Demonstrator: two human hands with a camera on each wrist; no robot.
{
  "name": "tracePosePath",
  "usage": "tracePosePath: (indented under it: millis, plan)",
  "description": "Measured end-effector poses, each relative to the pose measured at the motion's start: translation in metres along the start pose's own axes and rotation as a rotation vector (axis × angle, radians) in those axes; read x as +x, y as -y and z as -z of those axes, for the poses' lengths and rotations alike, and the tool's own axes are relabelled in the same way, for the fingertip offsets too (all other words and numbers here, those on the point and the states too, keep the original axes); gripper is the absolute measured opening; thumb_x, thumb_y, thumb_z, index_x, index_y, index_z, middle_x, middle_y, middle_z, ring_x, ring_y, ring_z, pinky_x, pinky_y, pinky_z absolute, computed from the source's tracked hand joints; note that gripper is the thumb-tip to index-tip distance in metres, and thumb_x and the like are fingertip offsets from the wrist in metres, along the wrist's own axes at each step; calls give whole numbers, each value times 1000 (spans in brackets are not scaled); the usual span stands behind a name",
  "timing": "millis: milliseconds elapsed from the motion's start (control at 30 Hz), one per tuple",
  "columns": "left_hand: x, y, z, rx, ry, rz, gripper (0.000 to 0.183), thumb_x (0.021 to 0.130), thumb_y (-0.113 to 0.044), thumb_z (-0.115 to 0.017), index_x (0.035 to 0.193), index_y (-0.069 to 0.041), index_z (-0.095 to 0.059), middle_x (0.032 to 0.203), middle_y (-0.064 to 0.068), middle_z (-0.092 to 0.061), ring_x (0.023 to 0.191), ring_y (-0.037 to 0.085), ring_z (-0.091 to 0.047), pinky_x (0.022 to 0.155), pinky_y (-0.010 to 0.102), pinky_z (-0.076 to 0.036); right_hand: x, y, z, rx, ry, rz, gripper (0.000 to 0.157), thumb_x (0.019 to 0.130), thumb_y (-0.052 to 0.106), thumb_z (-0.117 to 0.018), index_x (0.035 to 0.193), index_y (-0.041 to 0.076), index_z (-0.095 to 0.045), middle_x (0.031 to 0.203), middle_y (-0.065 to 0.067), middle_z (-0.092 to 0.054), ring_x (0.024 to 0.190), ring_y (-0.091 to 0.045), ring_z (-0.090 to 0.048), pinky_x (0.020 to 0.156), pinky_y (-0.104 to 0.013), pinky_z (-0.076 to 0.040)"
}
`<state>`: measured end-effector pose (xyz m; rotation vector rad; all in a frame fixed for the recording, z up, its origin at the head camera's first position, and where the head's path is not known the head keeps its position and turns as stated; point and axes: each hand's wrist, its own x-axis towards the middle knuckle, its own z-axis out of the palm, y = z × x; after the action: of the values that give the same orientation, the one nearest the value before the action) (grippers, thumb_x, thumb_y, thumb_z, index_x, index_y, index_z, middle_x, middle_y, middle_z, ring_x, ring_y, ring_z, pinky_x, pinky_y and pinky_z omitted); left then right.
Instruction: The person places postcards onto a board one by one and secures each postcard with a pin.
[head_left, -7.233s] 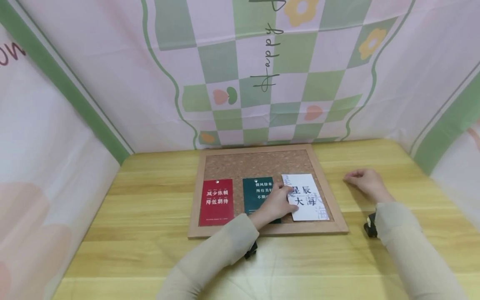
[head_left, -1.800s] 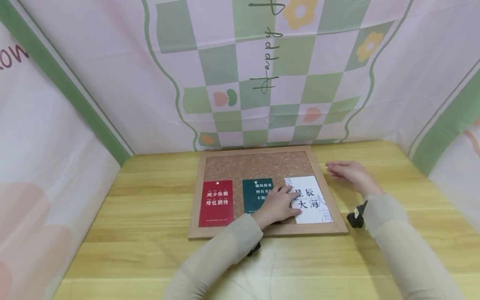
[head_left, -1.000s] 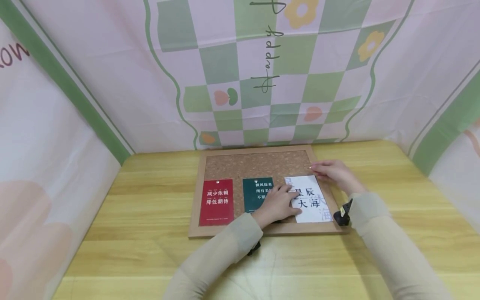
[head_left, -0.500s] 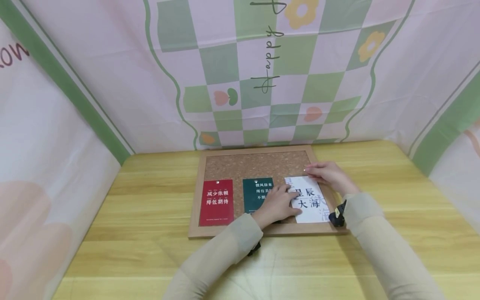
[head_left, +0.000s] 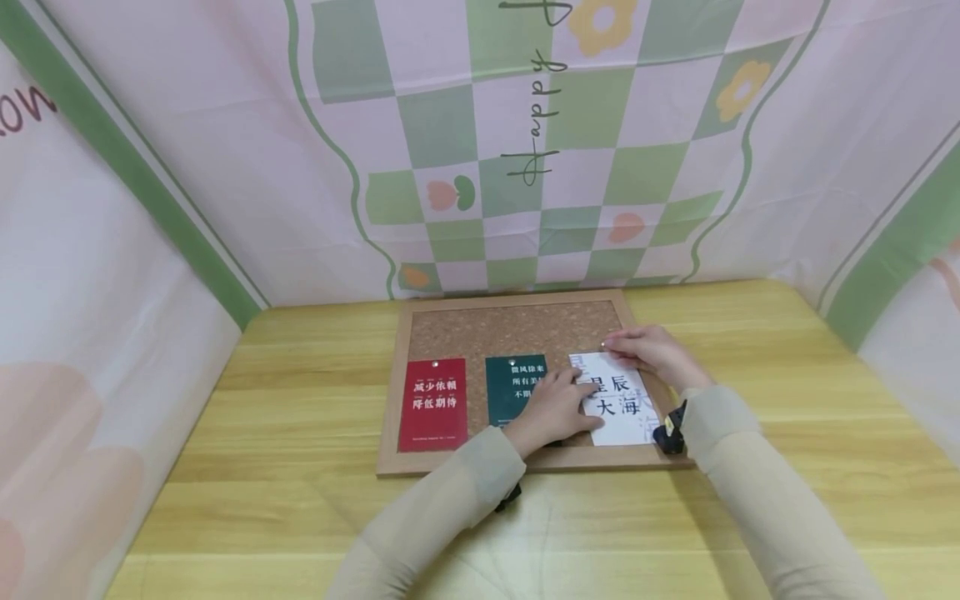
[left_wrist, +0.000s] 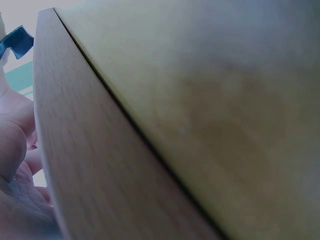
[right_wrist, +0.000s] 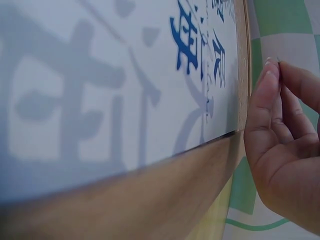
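Observation:
A corkboard (head_left: pixel 517 321) in a wooden frame lies on the table with three cards on it. My left hand (head_left: pixel 555 407) rests with spread fingers on the white card (head_left: pixel 618 400) and partly covers the green card (head_left: pixel 513 387). Over the white card's top edge, my right hand (head_left: pixel 656 354) pinches a small pale pushpin (head_left: pixel 603 344) between thumb and fingertips. In the right wrist view a thin point juts from the pinching hand (right_wrist: pixel 285 135); most of the pin is hidden. The left wrist view catches only part of the left hand (left_wrist: pixel 15 165), beyond the board's frame edge (left_wrist: pixel 90 125).
At the board's left lies a red card (head_left: pixel 432 408), with a pin (head_left: pixel 435 363) at its top. Another pin (head_left: pixel 512 362) tops the green card. The wooden table (head_left: pixel 300 433) meets a patterned cloth (head_left: pixel 525 200) right behind the board.
My right hand has moved left from the table beside the board to the white card's top edge, carrying the pin. My left hand has stayed on the white card, which sits slightly further right.

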<state>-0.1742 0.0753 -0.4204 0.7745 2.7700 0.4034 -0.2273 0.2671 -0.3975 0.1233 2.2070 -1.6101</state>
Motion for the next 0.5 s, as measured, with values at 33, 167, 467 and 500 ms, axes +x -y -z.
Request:
tracePosePath:
  millis: [33, 167, 467, 500]
  plan:
    - [0, 0, 0, 1, 0, 0, 58, 88, -51, -61, 140, -32, -47, 153, 0, -36, 141, 23, -34, 116, 40, -32, 0, 0, 0, -6, 1, 2, 52, 96, 17, -55, 135, -14, -40, 77, 22, -65, 71, 6, -59, 69, -13, -52]
    - [0, 0, 0, 7, 0, -1, 58, 88, -51, -61, 141, -32, -47, 153, 0, -37, 141, 23, -35, 115, 40, -32, 0, -2, 1, -17, 6, 26, 47, 93, 22, -61, 128, -9, -52, 75, 19, -65, 70, 5, -58, 65, -14, -50]
    - [2, 1, -1, 8, 3, -5, 58, 88, -52, -60, 141, -32, -46, 153, 0, -36, 141, 23, -35, 116, 40, -32, 2, -3, -1, -35, 8, 5, 47, 93, 21, -60, 128, -10, -52, 73, 18, -65, 68, 5, -57, 63, -14, -48]
    - [2, 1, -1, 8, 3, -5, 58, 88, -52, -60, 141, -32, -46, 152, -1, -36, 141, 22, -35, 116, 40, -32, 2, -3, -2, -44, 5, -4, 48, 94, 20, -59, 130, -11, -49, 73, 19, -65, 68, 5, -57, 63, -14, -49]
